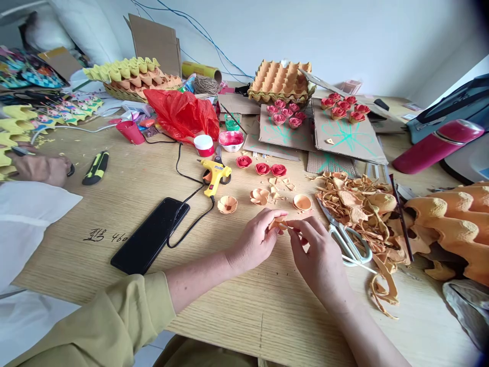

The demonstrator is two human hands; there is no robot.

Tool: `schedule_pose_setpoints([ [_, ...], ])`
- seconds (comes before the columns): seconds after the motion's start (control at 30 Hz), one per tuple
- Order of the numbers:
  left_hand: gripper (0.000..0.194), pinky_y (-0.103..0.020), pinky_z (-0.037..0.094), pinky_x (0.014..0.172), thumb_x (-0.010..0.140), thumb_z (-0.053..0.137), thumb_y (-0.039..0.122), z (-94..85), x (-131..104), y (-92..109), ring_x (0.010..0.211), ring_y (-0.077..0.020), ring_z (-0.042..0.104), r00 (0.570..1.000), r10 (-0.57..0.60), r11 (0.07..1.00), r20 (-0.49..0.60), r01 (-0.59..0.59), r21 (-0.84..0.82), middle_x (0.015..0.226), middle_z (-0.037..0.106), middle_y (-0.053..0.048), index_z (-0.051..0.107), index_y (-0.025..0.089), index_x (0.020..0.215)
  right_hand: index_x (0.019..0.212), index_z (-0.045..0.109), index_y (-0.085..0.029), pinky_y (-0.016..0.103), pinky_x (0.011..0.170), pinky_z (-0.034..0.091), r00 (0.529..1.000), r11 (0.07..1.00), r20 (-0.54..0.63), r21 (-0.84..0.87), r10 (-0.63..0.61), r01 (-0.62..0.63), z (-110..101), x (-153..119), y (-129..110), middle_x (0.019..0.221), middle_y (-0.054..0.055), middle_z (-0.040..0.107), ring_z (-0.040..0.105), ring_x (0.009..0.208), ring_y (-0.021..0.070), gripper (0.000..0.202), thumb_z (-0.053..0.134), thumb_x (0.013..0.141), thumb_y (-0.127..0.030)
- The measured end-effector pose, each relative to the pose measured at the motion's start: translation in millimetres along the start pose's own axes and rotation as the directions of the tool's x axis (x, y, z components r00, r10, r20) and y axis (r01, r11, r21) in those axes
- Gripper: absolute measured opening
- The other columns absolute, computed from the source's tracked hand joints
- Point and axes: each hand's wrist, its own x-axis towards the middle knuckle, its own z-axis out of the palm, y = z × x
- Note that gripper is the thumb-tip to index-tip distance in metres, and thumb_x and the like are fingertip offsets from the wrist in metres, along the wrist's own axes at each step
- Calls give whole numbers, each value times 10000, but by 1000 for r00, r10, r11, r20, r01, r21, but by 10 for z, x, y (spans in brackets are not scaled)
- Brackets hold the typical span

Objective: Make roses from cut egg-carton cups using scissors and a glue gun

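Just below the centre of the frame, your left hand (252,240) pinches a small orange egg-carton piece (277,223) between thumb and fingers, and your right hand (320,255) has its fingertips closed on that piece's right edge. Above your hands sit two petal-cut cups (227,204) and a round cup (302,203), with three red paper roses (262,168) farther up. White-handled scissors (350,243) lie right of centre, against the carton scraps (353,196) (a white stick (359,263) crosses their handles). A yellow glue gun (214,176) rests left of the roses.
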Motion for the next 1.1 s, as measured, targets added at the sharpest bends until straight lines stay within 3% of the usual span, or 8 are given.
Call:
schedule_pose_setpoints([
  [0.27, 208, -235, 563, 682, 941, 509, 80, 5, 23, 43, 755, -133, 702, 992, -119, 981, 36, 124, -151, 978, 715, -66, 614, 141, 1111, 1027, 689, -204, 264, 555, 397, 999, 983, 8, -182, -37, 38, 32, -18, -1, 924, 37, 670, 589, 624, 139, 162, 540, 969, -179],
  [0.6, 122, -211, 548, 640, 940, 537, 105, 37, 29, -43, 693, -107, 668, 994, -110, 984, 26, 112, -141, 840, 679, -7, 587, 171, 1029, 983, 715, -215, 258, 567, 385, 999, 988, 30, -151, -32, 36, 26, -6, 0, 888, 22, 655, 584, 649, 133, 177, 552, 953, -153],
  [0.83, 35, -202, 557, 599, 966, 539, 176, 41, 41, -36, 752, -134, 710, 988, -144, 963, 51, 151, -224, 855, 684, -20, 574, 176, 971, 987, 726, -222, 250, 556, 359, 999, 988, 9, -146, -38, 39, 19, -25, 7, 855, 10, 637, 561, 626, 124, 166, 577, 949, -158],
  [1.1, 91, -204, 555, 592, 946, 608, 245, 65, 27, -24, 698, -123, 698, 973, -217, 901, 74, 229, -369, 846, 677, -28, 571, 164, 929, 908, 712, -196, 270, 554, 320, 994, 973, 40, -204, -98, 105, -26, -17, 6, 828, 28, 587, 527, 632, 136, 184, 546, 942, -124],
])
